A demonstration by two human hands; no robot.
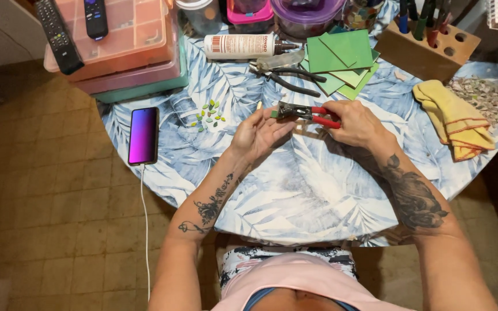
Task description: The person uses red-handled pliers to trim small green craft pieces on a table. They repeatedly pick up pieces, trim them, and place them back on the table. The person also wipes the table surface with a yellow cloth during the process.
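Above the worktop (318, 190), the right hand (357, 124) grips red-handled nippers (304, 112); the left hand (260, 133) pinches a small green tile piece (274, 114) at the nippers' tip.

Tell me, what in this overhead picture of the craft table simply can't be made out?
Head view only:
- The small green piece at the nippers: too small to tell its shape.
- The left hand: its fingertips curl under, so its hold on the piece is unclear.
- The right hand covers most of the red handles.
- Jars and marker block: cut off by the top edge.
- The tiny green chips: too small to count surely.
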